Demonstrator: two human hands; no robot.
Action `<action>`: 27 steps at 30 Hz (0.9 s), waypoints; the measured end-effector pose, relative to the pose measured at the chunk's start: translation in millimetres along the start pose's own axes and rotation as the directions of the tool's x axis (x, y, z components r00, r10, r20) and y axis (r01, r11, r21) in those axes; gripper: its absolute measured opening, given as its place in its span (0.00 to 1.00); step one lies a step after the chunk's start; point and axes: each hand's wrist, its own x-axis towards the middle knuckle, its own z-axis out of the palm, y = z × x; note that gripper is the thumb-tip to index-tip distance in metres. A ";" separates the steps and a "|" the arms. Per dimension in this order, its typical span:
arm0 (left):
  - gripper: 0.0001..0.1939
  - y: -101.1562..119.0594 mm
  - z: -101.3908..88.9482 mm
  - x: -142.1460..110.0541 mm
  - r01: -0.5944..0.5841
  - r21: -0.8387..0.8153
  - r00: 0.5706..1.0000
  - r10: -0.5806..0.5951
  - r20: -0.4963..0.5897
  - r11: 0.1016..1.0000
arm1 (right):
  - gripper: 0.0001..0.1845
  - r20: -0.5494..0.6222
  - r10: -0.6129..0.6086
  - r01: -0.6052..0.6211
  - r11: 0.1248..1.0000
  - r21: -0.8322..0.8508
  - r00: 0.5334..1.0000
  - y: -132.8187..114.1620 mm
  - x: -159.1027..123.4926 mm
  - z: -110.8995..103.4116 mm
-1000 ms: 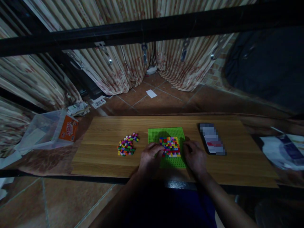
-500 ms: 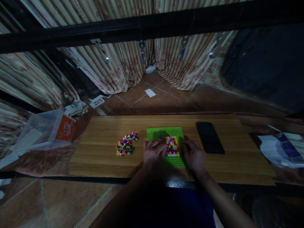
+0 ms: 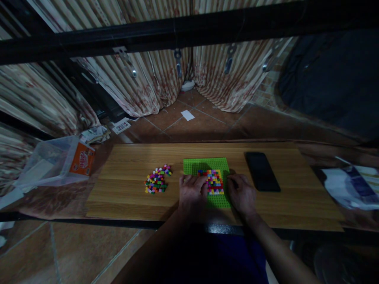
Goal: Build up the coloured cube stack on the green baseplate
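The left hand is now covering more of the brick patch, lying on the baseplate right of its bunched fingers; the right hand is curling at the baseplate's right edge, any pinch hidden.

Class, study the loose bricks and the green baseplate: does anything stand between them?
Yes, partly: the left hand covers the near part of the left edge of the green baseplate, on the side of the loose bricks. Toward the far left corner, nothing visible stands between them.
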 end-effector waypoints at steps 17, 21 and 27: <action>0.11 -8.3 -7.6 -10.6 -0.209 0.024 0.976 0.210 -0.059 0.978 | 0.15 -0.004 -0.003 0.003 1.000 -0.010 1.000 0.8 0.0 0.7; 0.11 -6.7 -8.7 -11.9 -0.195 0.048 0.980 0.197 -0.021 0.980 | 0.15 -0.004 -0.006 0.006 1.000 -0.005 1.000 0.5 0.0 0.2; 0.12 -5.2 -7.4 -11.3 -0.194 0.059 0.981 0.194 0.006 0.979 | 0.15 0.007 -0.012 0.012 1.000 -0.004 1.000 2.9 -0.1 0.4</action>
